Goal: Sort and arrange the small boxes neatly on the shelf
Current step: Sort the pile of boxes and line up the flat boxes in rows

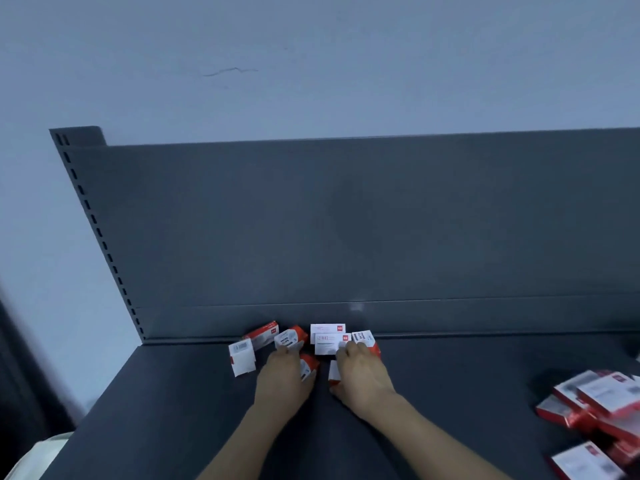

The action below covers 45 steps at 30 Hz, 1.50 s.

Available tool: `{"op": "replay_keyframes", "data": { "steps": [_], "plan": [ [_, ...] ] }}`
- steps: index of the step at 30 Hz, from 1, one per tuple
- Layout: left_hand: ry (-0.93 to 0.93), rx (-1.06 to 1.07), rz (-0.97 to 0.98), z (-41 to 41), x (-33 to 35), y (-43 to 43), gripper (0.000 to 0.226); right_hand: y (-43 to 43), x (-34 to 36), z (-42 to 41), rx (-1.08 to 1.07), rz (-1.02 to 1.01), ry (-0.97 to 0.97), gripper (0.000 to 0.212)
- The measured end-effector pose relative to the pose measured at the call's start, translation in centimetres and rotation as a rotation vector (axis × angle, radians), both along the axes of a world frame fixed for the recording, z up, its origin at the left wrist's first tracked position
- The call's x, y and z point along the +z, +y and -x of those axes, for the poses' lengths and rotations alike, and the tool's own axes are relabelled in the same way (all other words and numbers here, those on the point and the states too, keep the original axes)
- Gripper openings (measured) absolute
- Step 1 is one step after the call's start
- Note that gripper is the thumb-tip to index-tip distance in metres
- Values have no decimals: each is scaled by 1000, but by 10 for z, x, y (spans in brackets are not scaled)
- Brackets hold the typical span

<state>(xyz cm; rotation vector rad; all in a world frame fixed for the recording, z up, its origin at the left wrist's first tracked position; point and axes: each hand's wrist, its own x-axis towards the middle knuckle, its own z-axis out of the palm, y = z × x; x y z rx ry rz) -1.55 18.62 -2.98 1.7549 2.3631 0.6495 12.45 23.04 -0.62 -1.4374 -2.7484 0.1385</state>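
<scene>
We are looking down at a dark grey shelf (173, 410) with both bare arms reaching forward. A tall grey back panel (346, 220) is standing behind it, with a slotted post (93, 220) running up its left edge and a pale wall (311, 46) showing above.

A cluster of small boxes (331, 342), red and white, is sitting at the back of the shelf near the foot of the panel. Two white boxes with red corners are lying in the middle, one just behind the other. A mostly red box (263, 334) is lying to the left against the panel. A white box (241, 356) is standing a little apart at the far left of the group.

Our left hand (284, 375) is lying palm down over one red and white box, its fingertips touching another box ahead. Our right hand (363, 375) is lying palm down just beside it, fingers covering a box at the right end of the cluster, with one more box showing at its thumb side. The two hands are close together but not touching. We cannot tell whether either hand is gripping a box or only resting on it.

At the right edge, well apart from the hands, a blurred pile of larger boxes (595, 410) is lying in a loose heap.
</scene>
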Motion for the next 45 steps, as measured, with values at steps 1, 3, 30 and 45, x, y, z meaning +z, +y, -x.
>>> {"op": "replay_keyframes", "data": {
  "steps": [1,3,30,45],
  "plan": [
    [1,-11,3,0,-1,-1,61,-2,0,-1,-4,33,9,47],
    [-14,-24,31,-2,0,-3,56,-6,0,-3,-21,93,45,39],
    [-200,-462,-385,-475,115,75,33,22,105,-491,-481,-101,317,47],
    [126,-491,238,-576,36,84,34,24,55,-582,-353,30,174,52]
  ]
}}
